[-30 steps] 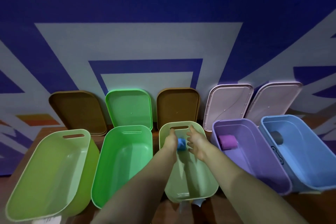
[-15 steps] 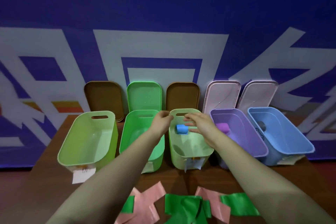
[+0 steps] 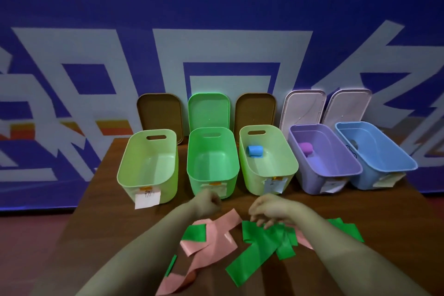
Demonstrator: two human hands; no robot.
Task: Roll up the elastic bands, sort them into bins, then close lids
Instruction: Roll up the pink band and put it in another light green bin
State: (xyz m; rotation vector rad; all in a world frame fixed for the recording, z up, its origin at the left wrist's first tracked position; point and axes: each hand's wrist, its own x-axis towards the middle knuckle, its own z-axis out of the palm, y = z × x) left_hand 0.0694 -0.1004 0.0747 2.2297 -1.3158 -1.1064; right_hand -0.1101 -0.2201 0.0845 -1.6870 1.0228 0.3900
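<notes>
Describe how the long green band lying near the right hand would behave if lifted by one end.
The long green band lies flat and thin on the table, so it would probably hang limp, not stiff. It looks light for its length. Other green bands overlap it, so they might drag along.

Place: a staged sorting stand, by the look of it.
Backdrop: a blue printed banner (image 3: 216, 7) with big white graphics fills the whole background.
Table: brown wood (image 3: 96, 223), its far edge at the banner.
Far edge: 5 bins (image 3: 199, 180) with paper labels (image 3: 147, 199), 5 lids (image 3: 208, 110) leaning behind.
Floor: reddish (image 3: 28, 235).
</notes>
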